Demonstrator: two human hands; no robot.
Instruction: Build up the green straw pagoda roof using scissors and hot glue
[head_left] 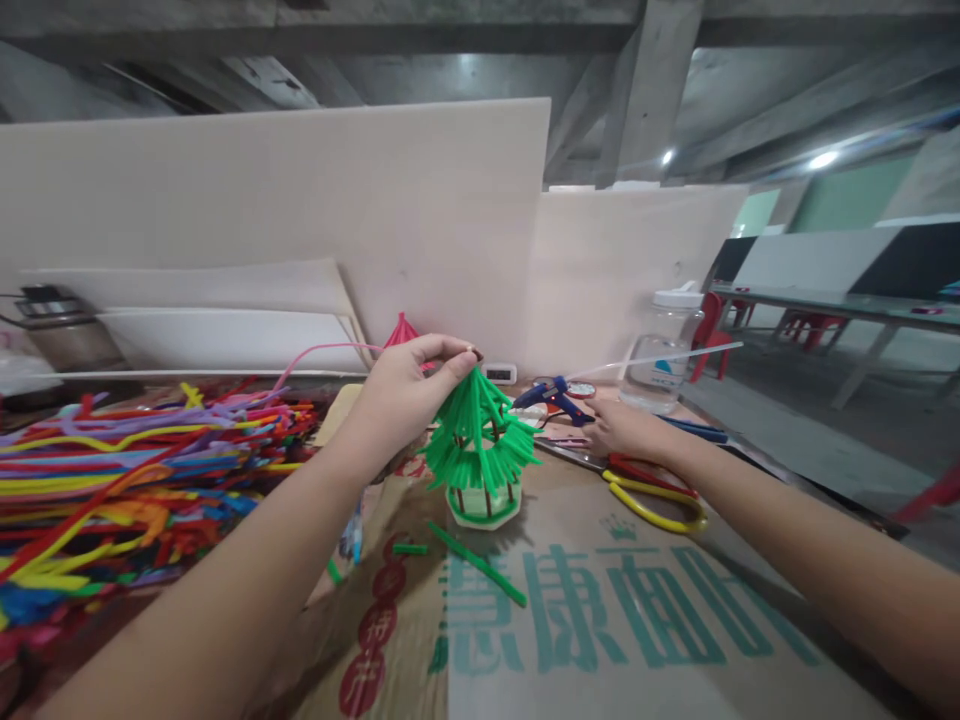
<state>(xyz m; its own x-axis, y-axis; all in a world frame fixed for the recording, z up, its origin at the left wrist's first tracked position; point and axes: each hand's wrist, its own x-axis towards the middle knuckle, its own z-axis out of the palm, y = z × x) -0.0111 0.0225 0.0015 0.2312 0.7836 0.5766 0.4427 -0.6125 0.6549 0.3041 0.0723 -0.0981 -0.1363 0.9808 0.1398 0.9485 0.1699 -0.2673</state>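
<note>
My left hand point(420, 380) is pinched at the pointed top of a small green pipe-cleaner pavilion point(484, 450), with a dark brown bit point(478, 354) showing at the fingertips. The model stands upright, with a fringed two-tier roof, brown posts and a pale base. Fingers of my right hand point(622, 432) close round the handle end of a blue hot glue gun point(555, 396), partly hiding it. A long clear glue stick point(675, 355) sticks out of its back. Under that hand lie scissors point(652, 500) with red and yellow handles.
Loose coloured pipe cleaners point(150, 480) heap up at left. Cut green pieces point(480, 565) lie on the printed cardboard point(600, 660) in front. A clear bottle point(660, 350) stands at back right, and a pink pipe-cleaner model point(401, 330) behind my left hand. A pale board point(300, 200) walls off the back.
</note>
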